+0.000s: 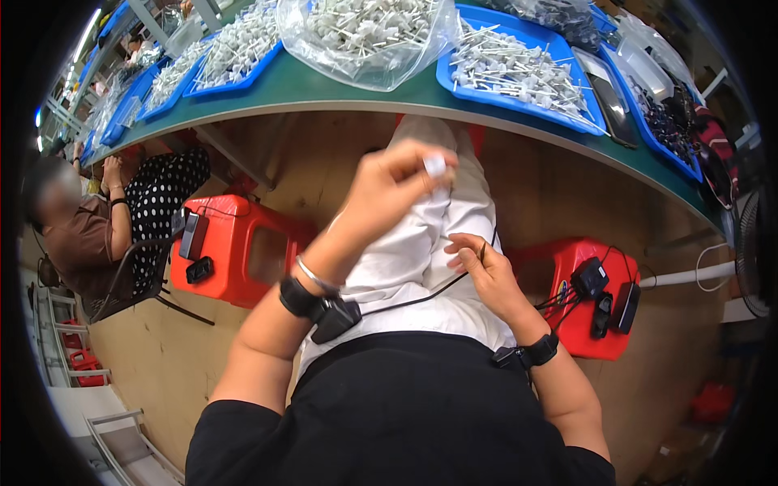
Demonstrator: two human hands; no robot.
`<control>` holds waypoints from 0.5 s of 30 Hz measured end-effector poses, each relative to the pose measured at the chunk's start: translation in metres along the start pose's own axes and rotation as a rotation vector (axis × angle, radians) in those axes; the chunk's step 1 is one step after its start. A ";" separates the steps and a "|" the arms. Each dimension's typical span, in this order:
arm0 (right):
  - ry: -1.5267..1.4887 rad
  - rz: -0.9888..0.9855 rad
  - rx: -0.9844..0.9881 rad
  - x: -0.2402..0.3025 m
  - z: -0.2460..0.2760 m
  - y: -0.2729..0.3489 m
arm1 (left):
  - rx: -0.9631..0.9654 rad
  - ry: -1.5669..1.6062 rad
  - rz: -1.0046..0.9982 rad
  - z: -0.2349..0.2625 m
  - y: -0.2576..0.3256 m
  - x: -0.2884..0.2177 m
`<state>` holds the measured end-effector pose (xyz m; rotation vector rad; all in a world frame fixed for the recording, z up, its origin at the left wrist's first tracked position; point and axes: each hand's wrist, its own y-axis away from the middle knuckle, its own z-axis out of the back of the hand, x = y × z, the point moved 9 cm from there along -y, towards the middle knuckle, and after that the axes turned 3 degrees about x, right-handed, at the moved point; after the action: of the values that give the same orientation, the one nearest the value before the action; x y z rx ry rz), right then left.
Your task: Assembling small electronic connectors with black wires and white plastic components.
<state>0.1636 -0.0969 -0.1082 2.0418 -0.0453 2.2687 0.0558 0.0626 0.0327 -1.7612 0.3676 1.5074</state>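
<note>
My left hand [387,188] is raised over my lap with its fingers pinched on a small white part [435,165]. My right hand [480,267] rests lower on my white trousers, and its fingers hold a thin dark stick [483,252] next to a black cable [421,297]. Both wrists wear black bands with small devices. Above my hands runs the green table edge [324,93], with a blue tray [519,69] of white stick parts.
A clear bag [369,36] of white stick parts and more blue trays [235,53] lie on the table. Red stools stand at left [243,251] and right [587,304], both bearing black devices. A seated person [121,219] is at the far left.
</note>
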 end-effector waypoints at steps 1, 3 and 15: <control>-0.019 -0.033 -0.013 -0.002 0.000 0.000 | 0.011 -0.005 -0.007 -0.002 -0.004 -0.002; -0.040 -0.070 -0.037 0.002 0.004 0.003 | -0.138 -0.085 -0.124 0.023 -0.049 -0.038; 0.048 -0.110 -0.070 0.010 0.022 0.003 | 0.169 -1.123 -0.518 -0.032 -0.191 -0.017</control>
<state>0.1837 -0.1009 -0.0963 1.9058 -0.0081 2.2169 0.1998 0.1615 0.1181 -0.5934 -0.4820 1.7219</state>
